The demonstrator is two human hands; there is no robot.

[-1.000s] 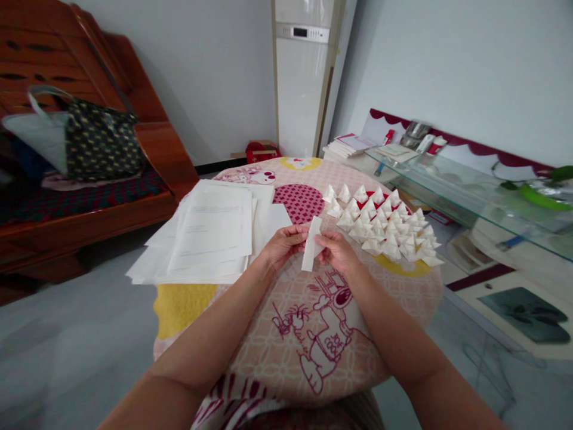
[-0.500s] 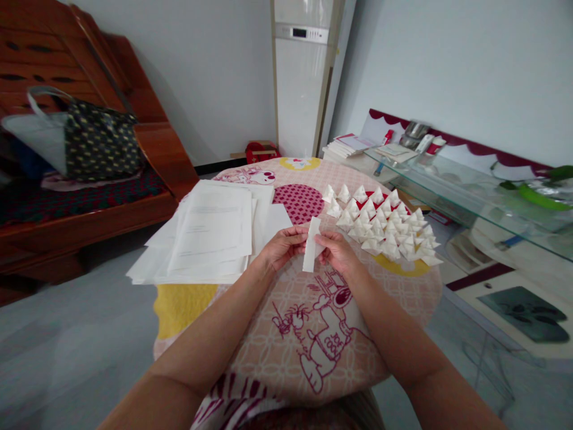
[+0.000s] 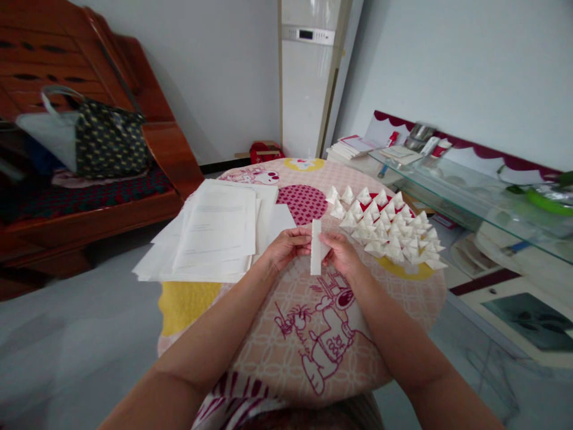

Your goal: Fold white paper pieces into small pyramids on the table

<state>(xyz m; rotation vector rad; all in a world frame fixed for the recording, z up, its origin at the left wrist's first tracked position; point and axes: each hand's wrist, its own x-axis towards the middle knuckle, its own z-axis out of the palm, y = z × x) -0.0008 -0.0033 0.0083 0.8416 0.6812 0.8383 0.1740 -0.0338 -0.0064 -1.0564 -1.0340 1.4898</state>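
A folded strip of white paper (image 3: 316, 254) stands nearly upright between my hands, above the patterned tablecloth (image 3: 255, 352). My left hand (image 3: 290, 246) pinches its left edge. On the other side, my right hand (image 3: 339, 251) grips it with the thumb against the paper; the fingers behind are partly hidden. To the right of my hands, many small white folded paper pieces (image 3: 389, 227) stand in rows with pointed tops. A stack of printed paper sheets (image 3: 217, 227) lies left of my hands.
A wooden bench (image 3: 170, 155) with a dark patterned bag (image 3: 111, 140) on it is at the left. On the right stands a glass-topped cabinet (image 3: 474, 197) with cups and containers. A tall white air conditioner (image 3: 304, 89) rises behind the table.
The paper strip has turned from a slight slant to nearly vertical, and both hands still hold it. The whole view has shifted slightly.
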